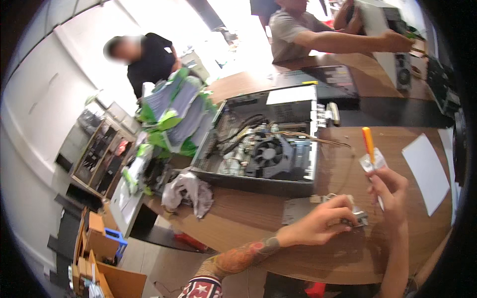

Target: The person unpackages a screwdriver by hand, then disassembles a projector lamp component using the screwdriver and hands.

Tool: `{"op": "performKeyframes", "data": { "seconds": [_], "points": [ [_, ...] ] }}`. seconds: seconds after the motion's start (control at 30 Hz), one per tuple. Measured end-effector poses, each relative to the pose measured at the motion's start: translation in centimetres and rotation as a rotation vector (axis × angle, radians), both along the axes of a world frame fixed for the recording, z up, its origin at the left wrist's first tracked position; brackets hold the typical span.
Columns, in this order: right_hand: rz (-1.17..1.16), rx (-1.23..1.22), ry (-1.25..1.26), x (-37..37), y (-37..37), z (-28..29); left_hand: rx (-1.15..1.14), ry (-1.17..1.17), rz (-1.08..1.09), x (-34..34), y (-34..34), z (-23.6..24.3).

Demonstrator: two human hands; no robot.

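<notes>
My left hand (330, 218) has its fingers curled onto a small silver metal piece (361, 219), over a flat grey plate (294, 211) on the wooden desk. My right hand (389, 191) is closed around an upright yellow-orange stick-like tool (367, 139) and a small white packet (378, 158). Beyond them lies an open desktop computer case (256, 176), showing a black fan (268, 151), cables and boards. Thin wires (338, 142) hang over its right side onto the desk.
Crumpled white cloth (186, 193) and green-white papers (169, 114) sit left. White sheets (425, 171) lie right. A person in black (151, 64) stands back left; another in grey (293, 37) handles an upright unit (402, 69). Behind the case is a dark flat device (343, 82).
</notes>
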State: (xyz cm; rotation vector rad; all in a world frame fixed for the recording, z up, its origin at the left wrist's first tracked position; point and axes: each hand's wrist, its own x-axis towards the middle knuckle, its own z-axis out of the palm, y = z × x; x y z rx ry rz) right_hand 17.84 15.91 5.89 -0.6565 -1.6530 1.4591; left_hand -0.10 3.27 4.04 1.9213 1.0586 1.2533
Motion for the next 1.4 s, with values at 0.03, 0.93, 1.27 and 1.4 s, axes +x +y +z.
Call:
{"op": "performKeyframes", "data": {
  "seconds": [0.03,0.93,1.27,1.4],
  "points": [
    [0.037,0.006,0.017,-0.1,0.1,-0.2,-0.022,-0.015,0.013,0.0,-0.1,0.1],
    [-0.006,0.023,-0.037,1.3,1.2,-1.0,-0.026,0.068,-0.113,-3.0,-0.3,1.5],
    [0.052,0.004,0.064,-0.7,0.7,-0.2,-0.347,0.395,-0.332,-4.2,-1.2,3.0],
    [0.079,-0.031,0.091,-0.7,0.6,-0.4,-0.284,0.560,-0.267,-3.2,-1.5,2.9]
  ]
}}
